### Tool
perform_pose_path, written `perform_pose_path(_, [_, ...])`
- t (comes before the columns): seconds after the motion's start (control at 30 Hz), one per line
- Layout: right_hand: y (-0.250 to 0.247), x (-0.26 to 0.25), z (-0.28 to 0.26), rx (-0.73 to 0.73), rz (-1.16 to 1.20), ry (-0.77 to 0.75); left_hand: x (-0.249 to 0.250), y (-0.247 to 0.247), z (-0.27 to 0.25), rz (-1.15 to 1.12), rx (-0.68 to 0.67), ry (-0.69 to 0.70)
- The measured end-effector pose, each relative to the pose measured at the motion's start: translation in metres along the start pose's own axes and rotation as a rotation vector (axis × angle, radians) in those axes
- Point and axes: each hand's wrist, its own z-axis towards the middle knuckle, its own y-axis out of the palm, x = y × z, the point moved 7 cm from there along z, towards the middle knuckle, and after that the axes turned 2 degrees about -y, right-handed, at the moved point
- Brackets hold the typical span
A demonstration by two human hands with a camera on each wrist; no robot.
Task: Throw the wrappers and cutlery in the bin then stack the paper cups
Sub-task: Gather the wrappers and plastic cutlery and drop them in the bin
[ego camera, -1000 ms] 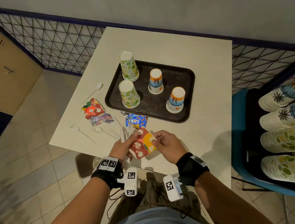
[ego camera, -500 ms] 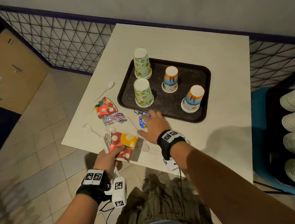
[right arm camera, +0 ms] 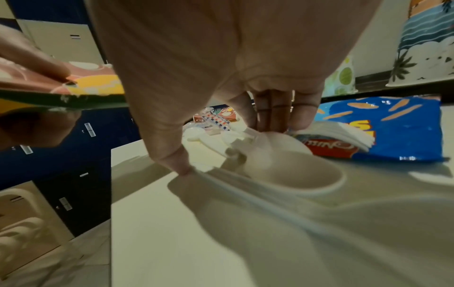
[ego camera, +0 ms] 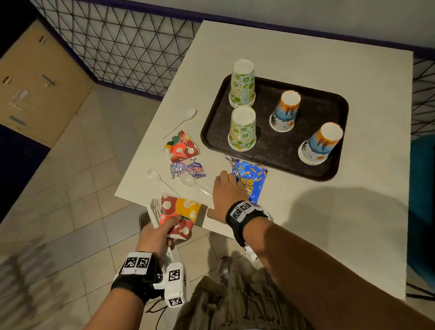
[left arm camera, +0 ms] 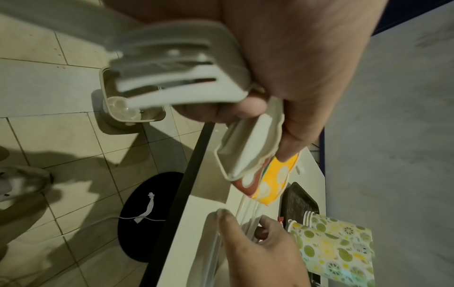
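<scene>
My left hand (ego camera: 164, 231) grips a red and orange wrapper (ego camera: 182, 214) together with white plastic forks (ego camera: 154, 209), just off the table's near left edge. My right hand (ego camera: 226, 190) is down on the table, thumb and fingers closing round white plastic spoons (right arm camera: 282, 161) beside a blue wrapper (ego camera: 251, 180). A red wrapper (ego camera: 182, 146), a small clear wrapper (ego camera: 186, 168), a fork (ego camera: 157, 177) and a spoon (ego camera: 184, 118) lie further left. Two green cups (ego camera: 242, 84) and two blue-orange cups (ego camera: 285, 111) stand upside down on a dark tray (ego camera: 274, 144). A beige bin (left arm camera: 134, 114) stands on the floor.
A wire fence (ego camera: 124, 49) runs behind the table along the wall. Cabinets (ego camera: 30, 83) stand at far left. A blue chair (ego camera: 424, 226) sits close to the table's right side. The table's black round base (left arm camera: 147, 223) is on the tiled floor.
My right hand let go of the red and orange wrapper and reached forward onto the cutlery by the blue wrapper. My left hand drew the wrapper and forks back over the table edge.
</scene>
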Motion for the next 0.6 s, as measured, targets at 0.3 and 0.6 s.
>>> perform_pose_path(0.3, [0.016,0.021,0.005,-0.049,0.052,0.068,-0.008,-0.005,0.007,-0.042,-0.035,-0.029])
perform_pose_path(0.6, [0.013,0.035,0.005,-0.021,-0.072,0.02,-0.008,0.008,0.01,-0.028,-0.1,-0.053])
